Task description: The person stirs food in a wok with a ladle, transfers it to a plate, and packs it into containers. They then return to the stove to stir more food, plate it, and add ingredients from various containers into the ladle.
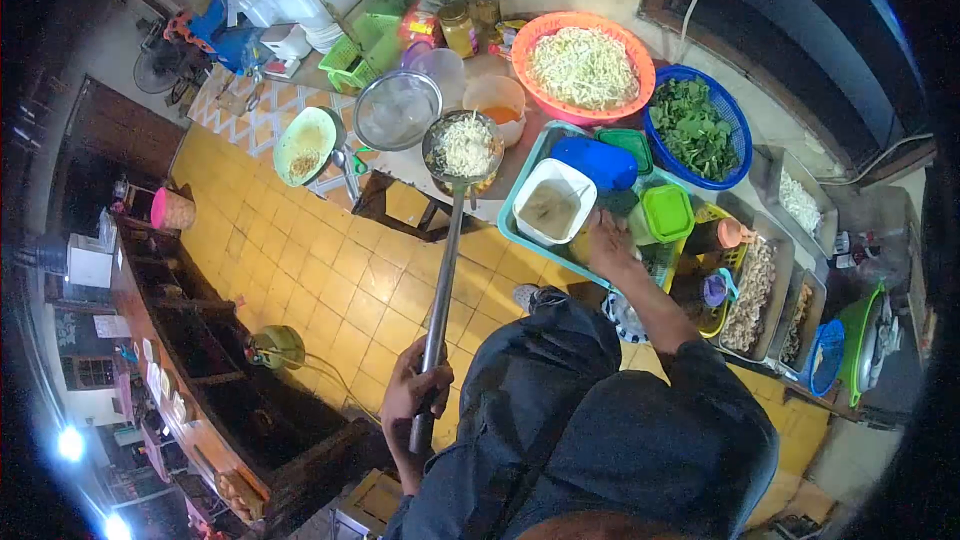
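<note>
My left hand [418, 392] is wrapped around the long metal handle of a ladle [453, 270]. Pale shredded food [467, 147] fills the ladle's round bowl, which is held level over the counter's edge. My right hand [610, 248] reaches into a light blue tray [510, 225], between a square white container [552, 202] of pale brown contents and a green-lidded container [667, 213]. Its fingers look bunched together and point down; what they hold, if anything, is hidden. A blue container [595, 162] lies just beyond that hand.
Behind the tray stand a basin of shredded cabbage [583, 68] and a blue basket of leafy greens [697, 130]. Metal trays of chopped food [757, 295] line the right. A steel bowl [398, 108] and green bowl [306, 147] sit left. A gas cylinder [277, 347] stands on the floor.
</note>
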A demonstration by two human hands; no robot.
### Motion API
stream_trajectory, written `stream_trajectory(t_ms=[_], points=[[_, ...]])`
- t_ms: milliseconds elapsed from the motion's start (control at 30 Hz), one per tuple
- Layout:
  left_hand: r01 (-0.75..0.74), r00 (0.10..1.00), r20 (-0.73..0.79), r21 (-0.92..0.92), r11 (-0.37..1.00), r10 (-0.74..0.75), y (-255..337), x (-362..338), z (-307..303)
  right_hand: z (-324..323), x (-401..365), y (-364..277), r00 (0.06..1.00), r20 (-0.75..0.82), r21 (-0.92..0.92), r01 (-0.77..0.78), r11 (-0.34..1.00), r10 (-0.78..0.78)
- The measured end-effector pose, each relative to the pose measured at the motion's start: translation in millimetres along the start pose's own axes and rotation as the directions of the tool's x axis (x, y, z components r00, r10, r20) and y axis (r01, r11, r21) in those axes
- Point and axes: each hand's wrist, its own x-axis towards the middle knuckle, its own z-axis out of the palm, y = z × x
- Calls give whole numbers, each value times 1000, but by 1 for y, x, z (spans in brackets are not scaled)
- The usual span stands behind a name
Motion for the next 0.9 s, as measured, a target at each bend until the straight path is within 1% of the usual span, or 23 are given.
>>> stream_trajectory(t_ms=[33, 100, 133, 200, 233, 267, 300, 367, 400, 433, 467, 533, 567, 600, 667, 700, 767, 800, 867, 900], points=[[0, 1000, 9, -7, 1000, 0, 2, 1, 1, -18, -12, -5, 1000, 3, 1, 1, 1000, -1], [5, 1000, 20, -16, 1000, -5, 4, 5, 1, -52, -37, -13, 1000, -20, 201, -8, 980, 12], [13, 1000, 20, 11, 1000, -13, 4, 7, 0, -57, -42, -10, 1000, -16, 199, -12, 980, 15], [22, 1000, 19, 37, 999, -23, 8, 11, 3, -65, -46, -2, 998, 54, 131, -24, 991, 17], [29, 999, -16, 53, 998, -28, 12, 10, 7, -69, -47, 7, 998, 62, 129, -26, 991, 18], [34, 998, -50, 69, 997, -30, 14, 10, 10, -75, -43, 20, 975, -196, 60, 115, 992, -101], [40, 998, -51, 68, 997, -36, 12, 12, 9, -85, -38, 28, 874, -430, -40, 231, 972, -226], [-48, 999, -22, -64, 997, 47, 6, 16, 7, -137, -28, 26, 908, -416, -78, 13, 997, -44], [-42, 999, -21, -64, 997, 41, 8, 16, 6, -133, 0, 44, 864, -496, -174, 4, 985, -91], [-19, 999, -29, -8, 1000, 19, 11, 17, 6, -121, 28, 68, 810, -567, -270, -12, 963, -148], [3, 999, -41, 47, 999, -2, 13, 17, 7, -118, 43, 80, 811, -565, -272, -9, 962, -152], [2, 998, -60, 44, 999, 1, 14, 16, 8, -114, 69, 99, 810, -517, -464, 6, 886, -276], [3, 997, -75, 46, 999, 0, 14, 15, 8, -111, 82, 103, 797, -508, -495, 39, 868, -326], [3, 997, -81, 42, 999, 1, 15, 14, 9, -106, 87, 107, 797, -505, -498, 46, 866, -333], [22, 993, -119, 42, 999, -16, 15, 11, 11, -106, 85, 102, 849, -417, -547, 51, 835, -325], [24, 992, -125, 35, 999, -20, 14, 11, 11, -108, 87, 98, 850, -409, -551, 59, 832, -332], [-18, 994, -110, -26, 999, 15, 14, 10, 12, -111, 91, 91, 918, -332, -447, 51, 893, -218], [-14, 994, -113, -27, 1000, 11, 13, 10, 12, -110, 92, 92, 919, -328, -446, 54, 893, -220], [10, 991, -131, 20, 1000, -7, 11, 11, 9, -109, 92, 97, 904, -263, -422, 206, 883, -337], [15, 991, -130, 23, 1000, -12, 12, 10, 8, -106, 93, 100, 906, -261, -418, 205, 885, -332]])
